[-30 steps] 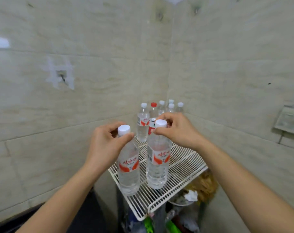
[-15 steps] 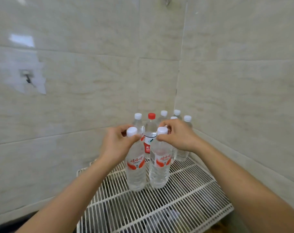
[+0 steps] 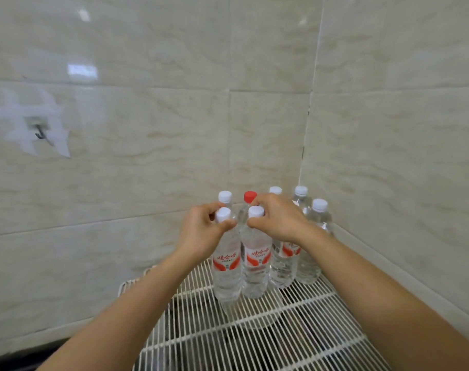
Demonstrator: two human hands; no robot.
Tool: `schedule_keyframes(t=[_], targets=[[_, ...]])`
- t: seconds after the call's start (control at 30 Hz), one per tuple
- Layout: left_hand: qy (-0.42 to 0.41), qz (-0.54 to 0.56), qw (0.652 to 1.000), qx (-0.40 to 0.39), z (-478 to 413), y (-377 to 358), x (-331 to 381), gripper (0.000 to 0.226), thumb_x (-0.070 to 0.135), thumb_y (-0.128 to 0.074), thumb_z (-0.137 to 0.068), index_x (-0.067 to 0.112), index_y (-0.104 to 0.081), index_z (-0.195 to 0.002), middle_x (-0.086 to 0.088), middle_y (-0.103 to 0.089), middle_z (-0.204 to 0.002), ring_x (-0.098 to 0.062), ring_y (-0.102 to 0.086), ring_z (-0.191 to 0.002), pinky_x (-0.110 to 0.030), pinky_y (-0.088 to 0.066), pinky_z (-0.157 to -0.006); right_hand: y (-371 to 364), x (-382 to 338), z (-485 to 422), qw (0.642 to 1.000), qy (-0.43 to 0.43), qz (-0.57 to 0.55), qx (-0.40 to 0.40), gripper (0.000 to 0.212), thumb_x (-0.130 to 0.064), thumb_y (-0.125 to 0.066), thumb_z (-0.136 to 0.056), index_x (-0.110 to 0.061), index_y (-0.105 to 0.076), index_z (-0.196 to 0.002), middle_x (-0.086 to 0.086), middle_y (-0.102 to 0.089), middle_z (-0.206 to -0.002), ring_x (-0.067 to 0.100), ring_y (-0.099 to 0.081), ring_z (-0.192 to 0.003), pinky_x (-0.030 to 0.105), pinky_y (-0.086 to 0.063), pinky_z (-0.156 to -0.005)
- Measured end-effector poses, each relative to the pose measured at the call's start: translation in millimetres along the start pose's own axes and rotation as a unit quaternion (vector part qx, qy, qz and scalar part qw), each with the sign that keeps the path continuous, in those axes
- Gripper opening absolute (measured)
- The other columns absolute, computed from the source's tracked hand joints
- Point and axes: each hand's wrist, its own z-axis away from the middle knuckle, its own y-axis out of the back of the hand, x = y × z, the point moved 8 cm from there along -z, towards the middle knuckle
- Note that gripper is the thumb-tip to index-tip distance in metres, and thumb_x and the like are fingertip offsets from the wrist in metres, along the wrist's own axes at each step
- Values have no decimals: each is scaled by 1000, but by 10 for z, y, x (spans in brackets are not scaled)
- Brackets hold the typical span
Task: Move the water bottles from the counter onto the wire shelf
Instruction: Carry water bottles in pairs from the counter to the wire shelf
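Two clear plastic water bottles with white caps and red-and-white labels are gripped by their necks, one in each hand. The left bottle is pinched just under its cap by the left hand; the right bottle is grasped the same way by the right hand. Both bottles are held upright, side by side and touching, their bases at the white wire shelf. Clear water is seen filling them. Behind them, in the tiled corner, further white-capped bottles and a red-capped bottle are stood on the shelf.
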Motion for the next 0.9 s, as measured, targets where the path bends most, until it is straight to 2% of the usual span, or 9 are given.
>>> schedule_keyframes(t=[0.1, 0.2, 0.33, 0.43, 0.57, 0.8, 0.83, 0.9], targets=[[8, -15, 1000, 1, -44, -57, -59, 11, 22, -73, -76, 19, -73, -86, -16, -70, -83, -14, -54, -69, -46, -52, -75, -29, 42, -48, 1000, -3, 20, -7, 17, -29, -64, -80, -16, -62, -90, 2, -64, -81, 23, -63, -79, 34, -47, -64], [14, -21, 1000, 9, -82, -86, -114, 14, 23, -74, -75, 19, -73, -89, -14, -72, -83, -21, -61, -71, -47, -53, -76, -42, 87, -84, 1000, -6, 29, -9, 16, -29, -64, -81, -15, -58, -83, -1, -58, -74, 23, -60, -75, 32, -41, -57], [27, -17, 999, 12, -125, -107, -155, 19, 22, -75, -76, 19, -74, -95, -8, -73, -84, -28, -67, -85, -47, -56, -79, -40, 128, -112, 999, -14, 28, -9, 19, -28, -63, -81, -13, -53, -76, 1, -52, -69, 25, -56, -71, 32, -38, -58], [27, -29, 999, 5, -155, -138, -180, 26, 25, -74, -77, 16, -72, -101, -3, -72, -82, -20, -65, -78, -37, -55, -72, -38, 142, -132, 999, -17, 28, -6, 21, -28, -63, -81, -8, -59, -84, 4, -58, -75, 28, -62, -78, 34, -44, -62], [11, -72, 997, -7, -193, -192, -154, 32, 27, -73, -79, 14, -69, -107, 6, -61, -76, -3, -49, -64, -19, -36, -57, -55, 153, -167, 999, -17, 26, -11, 18, -28, -63, -80, -10, -60, -84, 4, -60, -77, 28, -63, -80, 37, -48, -65], [-10, -79, 997, -4, -157, -195, -134, 27, 26, -73, -80, 15, -70, -104, 13, -57, -70, -3, -49, -64, -18, -33, -57, -63, 193, -190, 998, -26, 49, -35, 23, -35, -69, -79, -18, -62, -92, 3, -65, -90, 25, -63, -84, 40, -53, -72], [-15, -77, 997, -3, -140, -200, -126, 30, 26, -72, -80, 16, -69, -109, 13, -59, -74, -4, -50, -68, -17, -34, -59, -61, 184, -184, 998, -26, 53, -32, 22, -35, -68, -80, -17, -61, -90, 3, -65, -88, 26, -63, -83, 39, -52, -71], [-15, -70, 997, -4, -104, -209, -129, 43, 26, -70, -82, 18, -61, -124, 8, -64, -94, -9, -55, -84, -19, -39, -70, -69, 154, -164, 998, -21, 58, -25, 19, -32, -66, -81, -15, -59, -85, 4, -64, -84, 27, -63, -82, 39, -50, -68]])
